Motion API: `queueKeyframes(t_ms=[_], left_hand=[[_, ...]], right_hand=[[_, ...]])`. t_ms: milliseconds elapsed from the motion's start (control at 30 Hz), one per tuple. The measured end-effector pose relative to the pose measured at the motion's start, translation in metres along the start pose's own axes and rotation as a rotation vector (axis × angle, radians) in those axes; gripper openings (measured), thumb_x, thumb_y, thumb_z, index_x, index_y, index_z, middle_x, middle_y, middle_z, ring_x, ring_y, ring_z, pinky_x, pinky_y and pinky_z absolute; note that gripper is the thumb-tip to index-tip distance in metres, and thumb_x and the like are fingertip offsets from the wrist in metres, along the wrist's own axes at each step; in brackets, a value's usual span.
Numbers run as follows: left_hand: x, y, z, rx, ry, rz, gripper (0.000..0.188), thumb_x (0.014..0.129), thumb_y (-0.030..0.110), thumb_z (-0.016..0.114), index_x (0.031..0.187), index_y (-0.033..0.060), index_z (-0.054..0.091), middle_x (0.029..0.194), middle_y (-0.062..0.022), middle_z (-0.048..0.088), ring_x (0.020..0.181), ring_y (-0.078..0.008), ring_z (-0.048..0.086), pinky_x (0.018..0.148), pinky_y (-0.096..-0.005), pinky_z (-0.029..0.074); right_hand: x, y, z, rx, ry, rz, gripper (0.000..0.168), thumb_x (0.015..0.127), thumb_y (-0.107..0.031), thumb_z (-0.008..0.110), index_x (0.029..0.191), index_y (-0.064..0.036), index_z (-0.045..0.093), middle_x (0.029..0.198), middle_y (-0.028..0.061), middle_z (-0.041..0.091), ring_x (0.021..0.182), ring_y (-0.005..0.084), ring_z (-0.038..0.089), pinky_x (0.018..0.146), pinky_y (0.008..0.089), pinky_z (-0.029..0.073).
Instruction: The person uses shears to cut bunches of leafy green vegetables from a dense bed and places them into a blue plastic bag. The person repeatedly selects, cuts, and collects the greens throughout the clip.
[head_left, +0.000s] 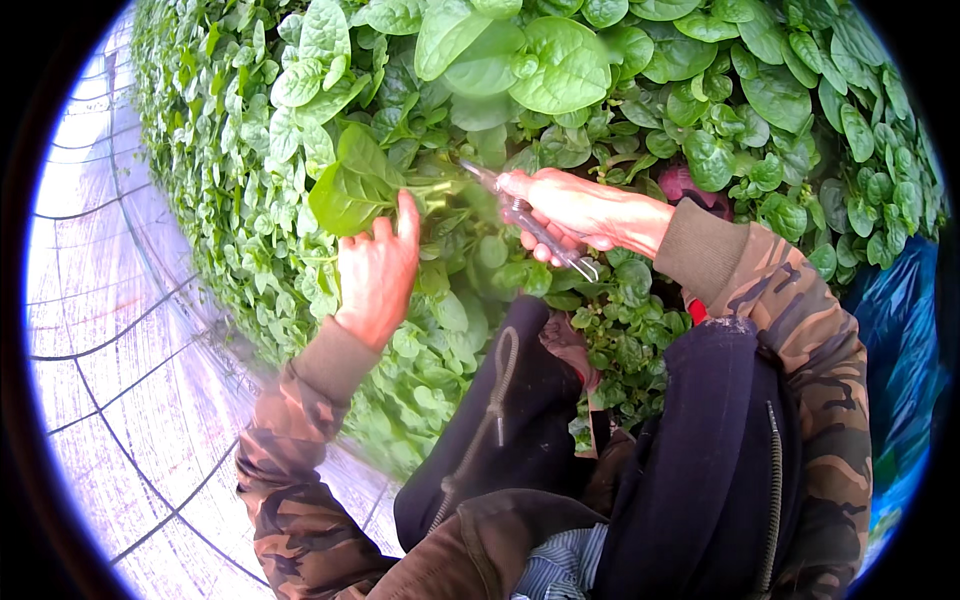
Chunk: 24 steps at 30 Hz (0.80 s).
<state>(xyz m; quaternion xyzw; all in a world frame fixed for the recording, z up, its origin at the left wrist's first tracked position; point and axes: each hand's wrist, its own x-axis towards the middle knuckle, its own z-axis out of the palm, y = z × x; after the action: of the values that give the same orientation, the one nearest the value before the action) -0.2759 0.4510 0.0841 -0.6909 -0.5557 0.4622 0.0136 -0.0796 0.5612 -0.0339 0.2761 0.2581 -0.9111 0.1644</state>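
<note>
My left hand (379, 274) grips a small bunch of broad-leaved green shoots (352, 187), which look like Malabar spinach. Their pale stem ends (436, 193) point right, a short way from the blades of a pair of garden snips (545, 236). Wrapped around the snips is my right hand (581, 210); the blade tips face up and left, and a wire loop shows at the handle end. Both hands are just above the dense leafy plants (559, 64). Part of the foliage between them is blurred, so I cannot tell whether the blades touch any stem.
Clear plastic sheeting (97, 300) crossed by dark netting lines curves along the left. Blue plastic (900, 330) hangs or lies at the right edge. My bent legs in dark trousers (487, 420) are below the hands. A pinkish-red object (677, 182) is partly hidden under leaves.
</note>
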Motion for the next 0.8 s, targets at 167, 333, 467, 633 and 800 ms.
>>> queueKeyframes(t_ms=[167, 333, 467, 633, 800], left_hand=[[-0.006, 0.001, -0.002, 0.006, 0.161, -0.026, 0.057, 0.077, 0.008, 0.064, 0.133, 0.0112, 0.052, 0.104, -0.0116, 0.051, 0.099, -0.0277, 0.053, 0.079, -0.0403, 0.042], [0.010, -0.001, 0.000, 0.152, 0.129, 0.095, 0.044, 0.077, 0.014, 0.064, 0.120, 0.0100, 0.057, 0.133, -0.0132, 0.049, 0.116, -0.0272, 0.049, 0.097, -0.0461, 0.034], [0.019, -0.009, 0.009, -0.012, 0.163, 0.309, 0.013, 0.083, 0.010, 0.056, 0.094, 0.0041, 0.052, 0.128, -0.0221, 0.056, 0.118, -0.0326, 0.054, 0.118, -0.0588, 0.021], [0.007, -0.004, 0.025, -0.274, 0.000, 0.311, 0.022, 0.076, 0.002, 0.059, 0.096, 0.0019, 0.050, 0.130, -0.0302, 0.051, 0.100, -0.0333, 0.059, 0.108, -0.0467, 0.039], [0.012, -0.003, 0.031, -0.335, 0.120, 0.197, 0.037, 0.071, -0.002, 0.060, 0.106, -0.0011, 0.050, 0.147, -0.0290, 0.035, 0.098, -0.0346, 0.059, 0.096, -0.0404, 0.047]], right_hand=[[0.000, -0.008, 0.001, -0.089, -0.031, -0.014, 0.055, 0.106, -0.048, 0.025, 0.106, 0.001, 0.050, 0.079, 0.0084, 0.059, 0.062, 0.0153, 0.060, 0.049, 0.0288, 0.051], [-0.007, -0.011, 0.002, -0.089, 0.023, -0.045, 0.056, 0.105, -0.050, 0.030, 0.106, 0.002, 0.051, 0.075, 0.0076, 0.059, 0.056, 0.0143, 0.058, 0.047, 0.0292, 0.051], [-0.006, -0.022, 0.005, -0.203, -0.020, -0.017, 0.055, 0.105, -0.049, 0.029, 0.102, 0.001, 0.051, 0.075, 0.0076, 0.059, 0.056, 0.0142, 0.059, 0.047, 0.0285, 0.050], [-0.016, -0.028, 0.003, -0.509, 0.016, 0.123, 0.068, 0.103, -0.056, 0.026, 0.091, 0.002, 0.059, 0.071, 0.0083, 0.064, 0.057, 0.0128, 0.062, 0.040, 0.0257, 0.042], [-0.011, -0.038, 0.010, -0.517, 0.022, 0.133, 0.069, 0.102, -0.056, 0.025, 0.100, 0.004, 0.058, 0.080, 0.0129, 0.068, 0.059, 0.0161, 0.065, 0.038, 0.0255, 0.040]])
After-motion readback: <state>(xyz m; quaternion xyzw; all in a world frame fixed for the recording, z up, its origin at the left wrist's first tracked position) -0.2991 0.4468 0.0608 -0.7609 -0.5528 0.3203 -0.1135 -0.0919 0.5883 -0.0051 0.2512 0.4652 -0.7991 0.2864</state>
